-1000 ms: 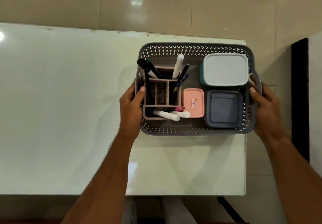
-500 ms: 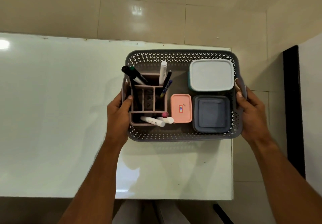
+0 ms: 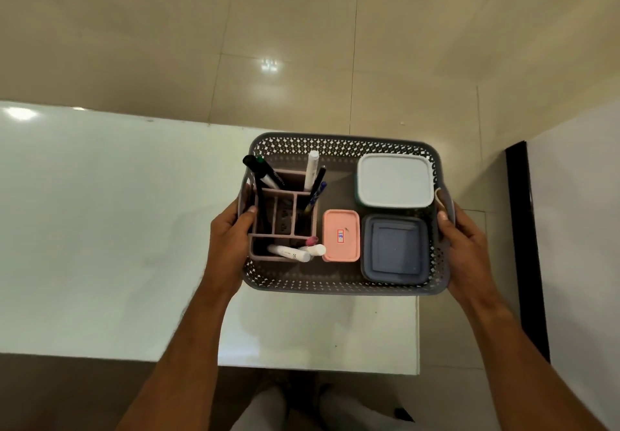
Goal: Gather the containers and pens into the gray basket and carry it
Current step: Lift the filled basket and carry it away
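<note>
The gray perforated basket (image 3: pixel 339 143) hangs above the right end of the white table. My left hand (image 3: pixel 229 239) grips its left handle and my right hand (image 3: pixel 464 239) grips its right handle. Inside on the left stands a pink divided pen holder (image 3: pixel 285 195) with several pens and markers (image 3: pixel 312 170) sticking out. A small pink lidded box (image 3: pixel 341 235) lies in the middle. On the right are a white-lidded container (image 3: pixel 394 179) at the back and a gray lidded container (image 3: pixel 396 248) at the front.
The white table (image 3: pixel 100 229) stretches to the left, with its right edge under the basket. Beige floor tiles (image 3: pixel 302 44) lie beyond. A white wall panel with a black edge strip (image 3: pixel 525 229) stands to the right. My legs show below the table's near edge.
The basket has come off the table and sits lower in view, nearer me, with both hands holding its handles. More floor shows beyond the table.
</note>
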The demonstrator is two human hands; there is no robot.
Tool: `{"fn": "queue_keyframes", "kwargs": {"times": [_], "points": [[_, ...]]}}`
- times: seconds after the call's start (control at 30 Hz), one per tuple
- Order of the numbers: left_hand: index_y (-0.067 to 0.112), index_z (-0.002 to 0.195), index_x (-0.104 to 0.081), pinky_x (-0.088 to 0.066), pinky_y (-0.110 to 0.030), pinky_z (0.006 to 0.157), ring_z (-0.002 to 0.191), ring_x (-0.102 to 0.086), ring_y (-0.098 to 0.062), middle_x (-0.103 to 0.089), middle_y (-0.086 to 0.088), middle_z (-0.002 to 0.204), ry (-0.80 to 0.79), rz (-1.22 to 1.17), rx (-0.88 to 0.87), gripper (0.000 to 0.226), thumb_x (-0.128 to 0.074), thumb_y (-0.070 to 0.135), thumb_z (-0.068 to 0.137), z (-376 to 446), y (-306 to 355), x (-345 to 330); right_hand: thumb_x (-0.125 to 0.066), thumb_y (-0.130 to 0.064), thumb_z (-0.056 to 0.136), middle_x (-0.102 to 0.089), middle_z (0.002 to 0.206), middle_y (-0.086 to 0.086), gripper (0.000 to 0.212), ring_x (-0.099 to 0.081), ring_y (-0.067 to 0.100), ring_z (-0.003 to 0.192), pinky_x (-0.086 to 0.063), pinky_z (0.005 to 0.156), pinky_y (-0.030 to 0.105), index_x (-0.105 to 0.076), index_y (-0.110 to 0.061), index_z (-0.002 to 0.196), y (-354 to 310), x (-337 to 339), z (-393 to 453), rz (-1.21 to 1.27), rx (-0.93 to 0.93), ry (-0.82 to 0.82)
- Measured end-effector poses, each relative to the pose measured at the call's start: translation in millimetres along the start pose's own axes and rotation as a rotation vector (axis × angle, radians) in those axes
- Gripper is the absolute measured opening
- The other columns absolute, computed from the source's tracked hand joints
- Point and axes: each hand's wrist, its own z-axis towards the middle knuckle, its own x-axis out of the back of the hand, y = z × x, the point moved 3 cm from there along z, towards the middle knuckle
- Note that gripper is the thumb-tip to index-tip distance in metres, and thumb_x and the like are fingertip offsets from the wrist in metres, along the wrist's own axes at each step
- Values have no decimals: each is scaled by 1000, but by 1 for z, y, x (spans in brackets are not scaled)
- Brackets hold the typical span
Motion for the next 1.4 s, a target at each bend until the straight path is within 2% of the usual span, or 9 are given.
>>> {"fn": "queue_keyframes", "kwargs": {"times": [0.13,0.3,0.43,0.57,0.77,0.9,1.13,1.3,1.4], "points": [[26,119,-76,-60,-22,77,107,-75,-17,-79,0,113,21,7,-5,33,-50,12,103,-22,35,-1,-49,-13,107,-62,146,0,41,-58,18,137,-56,99,27,-57,-22,146,-33,-5,-9,-7,-11,-40],[28,110,-79,-60,-21,74,102,-77,-17,-81,-1,107,84,30,-26,32,-52,14,101,-48,80,-24,-49,-18,108,-63,145,-1,40,-59,19,135,-56,98,28,-56,-25,146,-81,0,3,-14,-13,-104],[29,105,-80,-59,-20,71,95,-77,-13,-81,1,101,153,21,-54,32,-52,15,100,-73,108,-60,-49,-17,108,-62,146,-1,40,-58,20,137,-55,102,32,-56,-27,146,-125,15,26,-29,0,-186],[28,107,-79,-59,-19,70,94,-78,-12,-81,1,104,241,-34,-71,31,-52,16,101,-105,122,-107,-49,-14,107,-63,146,-3,40,-56,19,139,-50,109,35,-59,-26,144,-174,42,51,-53,-6,-256],[25,111,-79,-60,-21,71,98,-78,-17,-81,-3,107,333,-129,-38,31,-51,15,103,-143,132,-178,-49,-13,108,-66,141,-3,40,-61,18,133,-54,105,36,-61,-28,142,-234,85,78,-120,-19,-368],[24,112,-79,-60,-21,71,100,-78,-19,-80,-4,109,400,-191,-18,29,-51,18,105,-160,148,-212,-52,-13,106,-68,138,-5,38,-62,16,132,-53,105,36,-64,-30,139,-266,106,99,-150,-35,-356],[31,108,-80,-61,-21,71,99,-78,-16,-80,-1,109,439,-222,-54,33,-52,15,103,-157,178,-241,-52,-13,106,-71,134,-6,37,-65,15,129,-55,105,35,-65,-26,138,-304,106,132,-185,-15,-412],[32,111,-79,-61,-22,72,101,-77,-16,-80,1,110,482,-214,-76,30,-54,19,101,-137,194,-250,-52,-11,106,-73,130,-7,37,-68,12,123,-58,90,21,-67,-26,135,-326,92,163,-175,1,-446],[32,108,-80,-61,-22,70,99,-78,-17,-81,1,108,506,-232,-79,31,-53,18,102,-121,203,-256,-50,-9,106,-72,132,-5,38,-67,13,124,-59,95,27,-66,-23,137,-335,80,186,-179,-6,-466]]}}
